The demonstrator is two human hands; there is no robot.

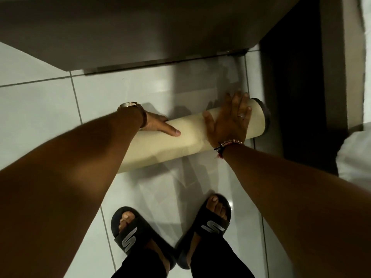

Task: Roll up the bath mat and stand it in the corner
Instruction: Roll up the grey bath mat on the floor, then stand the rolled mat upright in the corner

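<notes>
The bath mat (186, 137) lies on the white floor tiles as a tight beige roll, slanting from lower left to upper right, with a dark edge showing at its right end (265, 117). My left hand (158, 125) rests on the roll's far side near the middle, thumb laid flat along the top. My right hand (230, 119) lies flat on the roll near its right end, fingers spread and pointing away from me. Both palms press on the roll; neither hand is wrapped around it.
A grey door or panel (140, 37) stands just beyond the roll, its bottom edge close to the floor. A dark door frame and gap (291, 97) run along the right. My feet in black slides (170, 231) stand just behind the roll. White cloth (355, 155) shows at the right edge.
</notes>
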